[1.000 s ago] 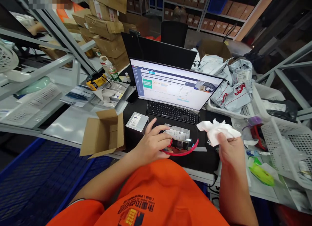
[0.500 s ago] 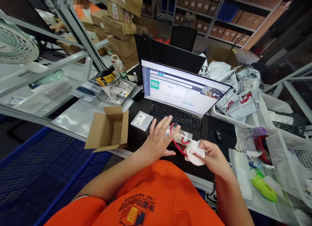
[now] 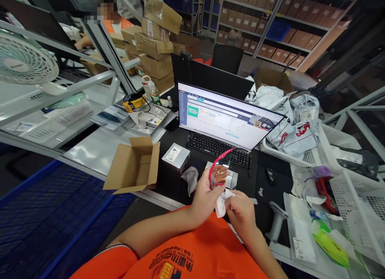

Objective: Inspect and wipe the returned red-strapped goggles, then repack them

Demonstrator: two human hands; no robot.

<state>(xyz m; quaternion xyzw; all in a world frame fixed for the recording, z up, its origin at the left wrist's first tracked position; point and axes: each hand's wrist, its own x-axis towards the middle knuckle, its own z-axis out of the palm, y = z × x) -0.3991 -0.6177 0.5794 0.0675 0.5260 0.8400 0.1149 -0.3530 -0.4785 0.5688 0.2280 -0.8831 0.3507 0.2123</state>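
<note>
My left hand is closed around a pair of red-framed glasses, one red arm curving up toward the keyboard. A white cloth lies against the lower part of the glasses. Pinched fingers of my right hand grip that cloth, close beside the left hand. Behind them a small silver box is partly covered by my left hand. To the left stand a silver labelled box and a crumpled grey translucent pouch.
An open cardboard box sits at the desk's left front edge. A monitor and keyboard stand ahead. On the right are a mouse, a barcode scanner and white baskets. A co-worker is at the far left.
My left hand, spread open before, now grips the glasses. My right hand has moved left and down with the cloth, up to the left hand. The grey pouch and scanner are now visible.
</note>
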